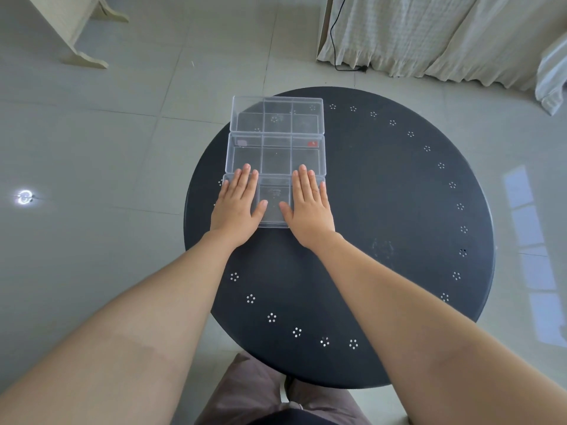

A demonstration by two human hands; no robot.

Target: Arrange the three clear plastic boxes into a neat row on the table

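Observation:
Three clear plastic boxes with inner dividers stand one behind another on a round black table [383, 194], touching edge to edge. The far box [277, 115] reaches the table's back left rim. The middle box [275, 154] shows a small red mark and a pale one inside. The near box [274, 201] lies under both palms. My left hand [237, 205] rests flat on its left end and my right hand [308, 205] flat on its right end, fingers straight and pointing away from me, not curled around anything.
The table's rim carries a ring of small hole clusters. Pale tiled floor surrounds it. A cream furniture leg [82, 53] stands at the far left, and curtains [429, 35] with a black cable hang at the far right. My knees show below the near edge.

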